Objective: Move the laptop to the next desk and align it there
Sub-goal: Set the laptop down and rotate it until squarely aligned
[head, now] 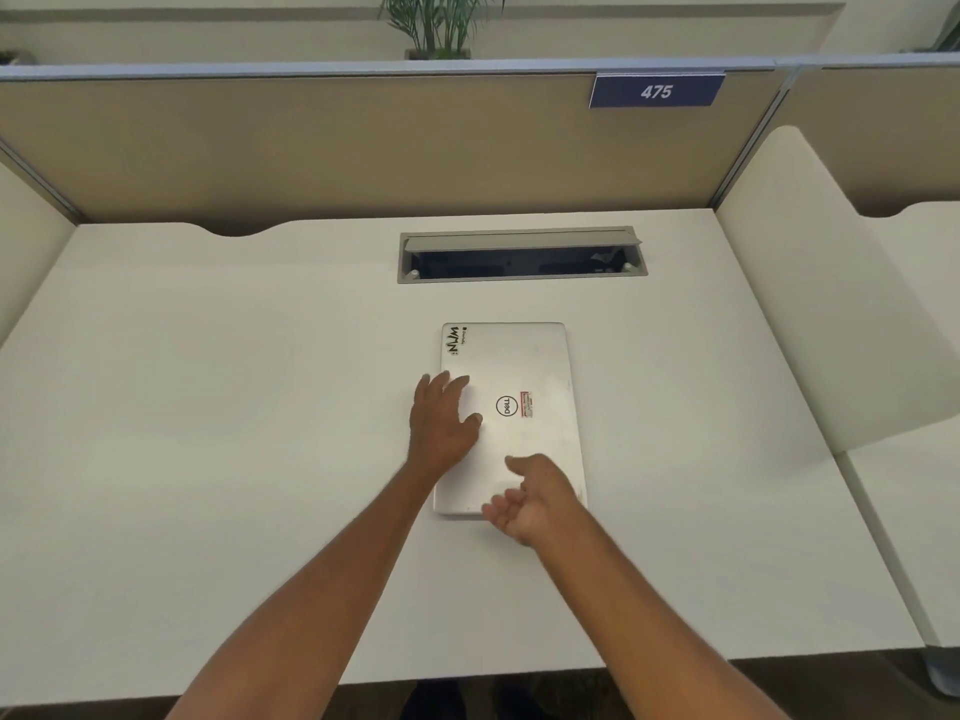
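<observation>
A closed silver laptop (524,366) with a round logo and stickers lies on the white desk (208,433), turned so its long side runs away from me. My left hand (441,423) rests flat on the laptop's left edge, fingers spread. My right hand (530,498) hovers over the laptop's near right corner, palm turned inward, fingers loosely curled and holding nothing. Whether it touches the lid is unclear.
An open grey cable tray (522,254) is set into the desk behind the laptop. A beige partition (311,142) with a blue sign "475" (657,90) stands at the back. A white side divider (795,283) separates this desk from the desk on the right (914,283).
</observation>
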Motion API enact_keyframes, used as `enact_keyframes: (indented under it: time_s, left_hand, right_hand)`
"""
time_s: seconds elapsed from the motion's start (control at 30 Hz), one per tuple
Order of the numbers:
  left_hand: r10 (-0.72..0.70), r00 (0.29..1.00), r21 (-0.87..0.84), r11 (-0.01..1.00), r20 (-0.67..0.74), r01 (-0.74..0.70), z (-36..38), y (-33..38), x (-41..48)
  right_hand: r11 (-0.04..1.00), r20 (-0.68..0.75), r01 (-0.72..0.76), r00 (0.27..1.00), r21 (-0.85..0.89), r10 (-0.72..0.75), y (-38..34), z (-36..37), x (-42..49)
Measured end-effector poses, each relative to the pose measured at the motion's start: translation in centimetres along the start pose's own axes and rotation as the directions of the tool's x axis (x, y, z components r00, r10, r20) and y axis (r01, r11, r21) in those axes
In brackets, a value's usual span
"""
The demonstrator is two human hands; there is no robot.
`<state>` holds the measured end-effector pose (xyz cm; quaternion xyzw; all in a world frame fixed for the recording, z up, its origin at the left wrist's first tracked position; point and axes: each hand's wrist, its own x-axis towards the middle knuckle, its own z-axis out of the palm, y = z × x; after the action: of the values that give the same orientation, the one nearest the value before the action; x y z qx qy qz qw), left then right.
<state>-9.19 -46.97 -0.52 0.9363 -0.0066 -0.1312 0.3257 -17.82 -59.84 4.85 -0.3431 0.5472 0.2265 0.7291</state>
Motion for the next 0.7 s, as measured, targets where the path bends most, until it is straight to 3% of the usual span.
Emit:
enact_keyframes:
  time_s: [0.1, 0.23, 0.43, 0.7]
  left_hand:
    - [0.133, 0.989, 0.098, 0.986, 0.061, -0.139, -0.4, 0.5, 1.4]
    - [0.216, 0.972, 0.119, 0.967, 0.095, -0.226, -1.0, 1.5, 3.2]
    - [0.125, 0.984, 0.121, 0.983, 0.126, -0.140, -1.8, 3.1, 6.8]
    - [0.117, 0.960, 0.282, 0.941, 0.253, -0.188, -2.0, 4.6, 11.8]
  right_hand:
    - [0.992, -0.020, -0.104, 0.994, 0.065, 0.106, 1.8, 0.2, -0.3]
    - [0.988, -0.054, -0.110, 0.992, 0.110, 0.116, 2.8, 1.0, -0.8]
    - [0.959, -0.029, -0.078, 0.996, 0.273, 0.090, 2.9, 1.2, -0.3]
    - [0.963, -0.081, -0.065, 0.993, 0.260, 0.089, 3.2, 0.9, 0.6]
